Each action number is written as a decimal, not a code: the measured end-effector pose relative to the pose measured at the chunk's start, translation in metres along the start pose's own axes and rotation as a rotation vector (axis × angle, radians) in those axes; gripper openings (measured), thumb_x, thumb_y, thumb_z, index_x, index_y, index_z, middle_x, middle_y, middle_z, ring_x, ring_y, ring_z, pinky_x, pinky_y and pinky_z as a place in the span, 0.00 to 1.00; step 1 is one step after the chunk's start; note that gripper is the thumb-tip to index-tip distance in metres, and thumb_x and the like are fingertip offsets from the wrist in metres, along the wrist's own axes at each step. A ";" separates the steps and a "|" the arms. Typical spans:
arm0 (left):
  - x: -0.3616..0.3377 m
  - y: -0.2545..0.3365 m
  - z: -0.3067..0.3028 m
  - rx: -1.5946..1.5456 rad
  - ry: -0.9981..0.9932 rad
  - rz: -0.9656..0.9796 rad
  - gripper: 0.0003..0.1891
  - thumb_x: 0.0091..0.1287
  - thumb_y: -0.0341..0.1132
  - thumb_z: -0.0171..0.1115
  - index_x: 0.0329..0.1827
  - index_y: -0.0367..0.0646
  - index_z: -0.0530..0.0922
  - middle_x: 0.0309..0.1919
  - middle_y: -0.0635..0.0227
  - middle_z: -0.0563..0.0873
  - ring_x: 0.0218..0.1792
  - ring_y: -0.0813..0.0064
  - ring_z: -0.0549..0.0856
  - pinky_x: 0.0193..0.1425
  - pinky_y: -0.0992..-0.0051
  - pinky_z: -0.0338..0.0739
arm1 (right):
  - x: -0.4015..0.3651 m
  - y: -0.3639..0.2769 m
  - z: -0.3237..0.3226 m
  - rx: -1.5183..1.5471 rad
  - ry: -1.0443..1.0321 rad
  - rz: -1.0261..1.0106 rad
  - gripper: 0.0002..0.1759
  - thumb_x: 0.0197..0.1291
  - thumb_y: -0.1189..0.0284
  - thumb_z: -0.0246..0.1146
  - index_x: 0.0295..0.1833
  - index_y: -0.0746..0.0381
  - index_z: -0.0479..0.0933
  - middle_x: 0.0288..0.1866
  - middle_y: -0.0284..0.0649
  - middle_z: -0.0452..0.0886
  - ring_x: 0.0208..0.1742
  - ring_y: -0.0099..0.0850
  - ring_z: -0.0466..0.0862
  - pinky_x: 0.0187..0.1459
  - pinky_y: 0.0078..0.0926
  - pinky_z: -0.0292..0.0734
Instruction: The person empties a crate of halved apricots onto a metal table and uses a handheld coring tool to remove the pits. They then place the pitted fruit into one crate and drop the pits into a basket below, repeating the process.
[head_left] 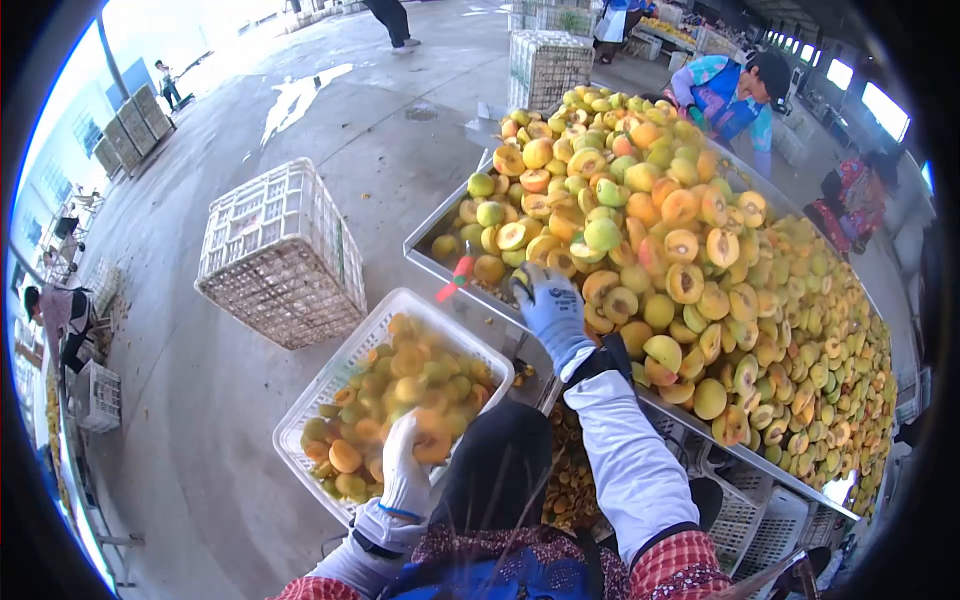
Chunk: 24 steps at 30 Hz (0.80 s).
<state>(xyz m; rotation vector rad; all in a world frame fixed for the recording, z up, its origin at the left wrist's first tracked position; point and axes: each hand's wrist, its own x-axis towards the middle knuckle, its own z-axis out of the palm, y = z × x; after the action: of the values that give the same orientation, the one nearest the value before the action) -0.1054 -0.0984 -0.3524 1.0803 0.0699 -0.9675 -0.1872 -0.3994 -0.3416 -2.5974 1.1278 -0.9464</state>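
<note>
Left: the white-gloved left hand [405, 468], fingers narrowly curled, holds a blurred orange fruit [432, 436] over a perforated white plastic crate [337, 363]. Right: the grey-gloved right hand [553, 306], half-curled, touches round yellow-green fruit [603, 235] heaped on a metal-rimmed table [760, 463].

Beneath our left hand [405, 468] lay a basket [288, 440] of fruit [400, 375], a crate [280, 255] beyond; rightward from our right hand [553, 308] spread a table [432, 222] heaped with fruit.

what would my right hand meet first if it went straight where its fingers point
Probably the cut yellow fruit just beyond the right hand, though depth is unclear.
</note>
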 end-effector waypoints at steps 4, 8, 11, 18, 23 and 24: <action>0.015 -0.004 -0.013 -0.040 -0.026 0.054 0.18 0.70 0.43 0.60 0.55 0.40 0.77 0.44 0.66 0.83 0.41 0.71 0.84 0.35 0.72 0.82 | 0.052 -0.046 0.061 0.116 -0.298 0.187 0.28 0.69 0.47 0.54 0.67 0.50 0.71 0.41 0.54 0.84 0.45 0.50 0.85 0.47 0.47 0.78; 0.012 0.005 -0.004 -0.085 -0.063 -0.024 0.17 0.71 0.42 0.59 0.55 0.39 0.77 0.45 0.64 0.83 0.45 0.70 0.83 0.46 0.70 0.81 | 0.069 -0.055 0.098 0.162 -0.441 0.316 0.23 0.67 0.53 0.57 0.62 0.52 0.73 0.43 0.51 0.85 0.43 0.47 0.85 0.45 0.44 0.78; 0.010 0.006 0.007 -0.094 -0.092 -0.018 0.18 0.71 0.42 0.59 0.56 0.38 0.77 0.45 0.63 0.84 0.46 0.69 0.83 0.47 0.69 0.81 | 0.058 -0.040 0.109 0.585 -0.262 0.369 0.17 0.64 0.67 0.59 0.58 0.53 0.74 0.40 0.44 0.84 0.38 0.37 0.84 0.40 0.35 0.79; 0.011 -0.005 0.020 -0.094 -0.132 -0.019 0.20 0.74 0.44 0.54 0.59 0.38 0.76 0.45 0.63 0.84 0.38 0.70 0.85 0.37 0.73 0.81 | -0.029 -0.038 -0.032 1.613 -0.170 0.364 0.50 0.55 0.91 0.58 0.81 0.51 0.50 0.48 0.36 0.75 0.38 0.21 0.75 0.38 0.18 0.75; -0.002 -0.002 0.050 0.028 -0.323 -0.023 0.23 0.76 0.49 0.50 0.62 0.40 0.74 0.46 0.62 0.84 0.38 0.71 0.86 0.35 0.74 0.81 | -0.144 -0.044 -0.113 1.315 -0.288 0.783 0.31 0.74 0.47 0.49 0.67 0.61 0.69 0.26 0.32 0.73 0.18 0.20 0.72 0.20 0.19 0.69; -0.008 -0.007 0.050 0.014 -0.343 -0.040 0.23 0.76 0.49 0.50 0.62 0.41 0.74 0.46 0.61 0.84 0.39 0.71 0.86 0.37 0.74 0.82 | -0.164 -0.052 -0.123 1.215 -0.334 0.814 0.35 0.74 0.43 0.46 0.67 0.62 0.70 0.25 0.31 0.73 0.17 0.20 0.70 0.19 0.18 0.68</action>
<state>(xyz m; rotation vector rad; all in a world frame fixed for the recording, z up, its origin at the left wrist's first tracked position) -0.1349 -0.1329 -0.3282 0.9152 -0.1973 -1.1784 -0.3154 -0.2347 -0.3057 -1.1099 0.9100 -0.6185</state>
